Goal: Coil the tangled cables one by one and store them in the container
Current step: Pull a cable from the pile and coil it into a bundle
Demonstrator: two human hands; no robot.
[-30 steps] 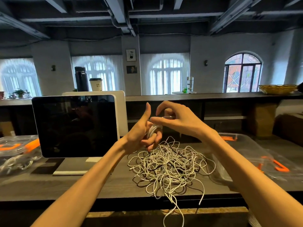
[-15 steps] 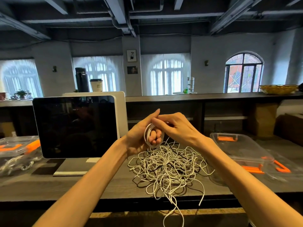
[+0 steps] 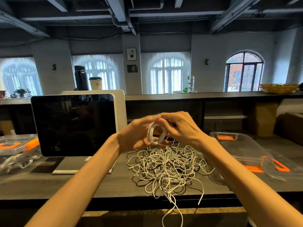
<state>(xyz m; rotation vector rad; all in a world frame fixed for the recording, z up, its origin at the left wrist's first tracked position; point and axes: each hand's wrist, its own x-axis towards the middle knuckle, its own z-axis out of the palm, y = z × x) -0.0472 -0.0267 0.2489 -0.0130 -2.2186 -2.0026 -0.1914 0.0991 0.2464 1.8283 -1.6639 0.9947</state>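
Above the tangled cables (image 3: pixel 165 167) on the dark table (image 3: pixel 49 185), we hold a white coil (image 3: pixel 155 133). Our left hand (image 3: pixel 134 136) holds it, blurred, fingers through the loop; our right hand (image 3: pixel 178 126) pinches its top. A clear container (image 3: pixel 237 145) with orange latches sits right. A dark screen (image 3: pixel 73 123) stands left.

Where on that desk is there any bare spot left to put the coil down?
Bare wood shows between the monitor's base and the cable tangle, toward the front edge. The right side is crowded by the clear container; the far left by a lidded box.
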